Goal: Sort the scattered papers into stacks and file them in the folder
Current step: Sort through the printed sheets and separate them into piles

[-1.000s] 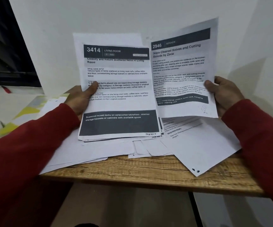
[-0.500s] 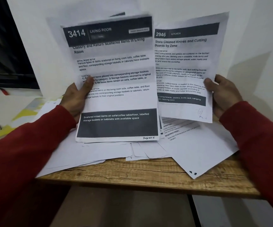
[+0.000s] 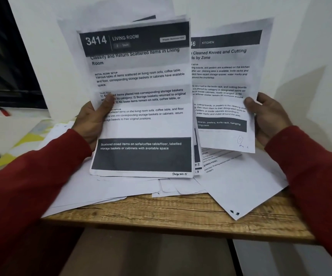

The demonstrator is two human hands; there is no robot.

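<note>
My left hand [image 3: 93, 120] grips a small stack of printed sheets [image 3: 141, 108], held upright, thumb across the front page headed "3414 Living Room". My right hand [image 3: 268, 116] holds a single sheet headed "Kitchen" [image 3: 223, 92] by its right edge, thumb on the front. The stack's right edge overlaps the single sheet's left side. Below them, loose white papers [image 3: 237, 186] lie scattered on the wooden table [image 3: 181, 214]. A yellow and white folder [image 3: 21, 144] lies at the left, partly under papers and my sleeve.
A white wall stands close behind the table. A dark window [image 3: 7, 56] sits at upper left, with a red pen [image 3: 3, 112] on the ledge below it. One sheet [image 3: 239, 204] overhangs the table's front edge at right.
The stack in my left hand has risen and shifted right, now covering the left side of the Kitchen sheet. My right hand has barely moved.
</note>
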